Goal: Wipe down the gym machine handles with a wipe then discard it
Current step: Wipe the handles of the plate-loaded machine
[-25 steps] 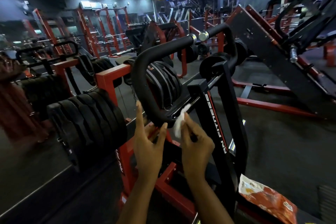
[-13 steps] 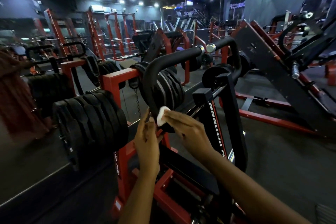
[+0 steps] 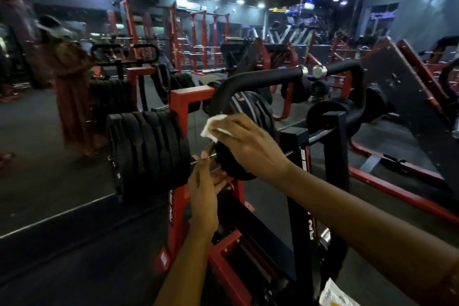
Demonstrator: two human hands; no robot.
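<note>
Pressing wipe (image 3: 214, 126) onto handle (image 3: 250, 79), right hand (image 3: 250, 143) grips it; left hand (image 3: 202, 196) straight-fingered, holding nothing; weight plates (image 3: 149, 154) just left.

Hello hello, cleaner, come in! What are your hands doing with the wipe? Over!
Right hand holds wipe on black handle. Left hand open, beside the handle's lower bend. Nothing blocks the handle higher up. Over.

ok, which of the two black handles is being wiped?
The left handle: the right hand holds the wipe against its downward bend. The right handle, past the chrome cap, is untouched.
</note>
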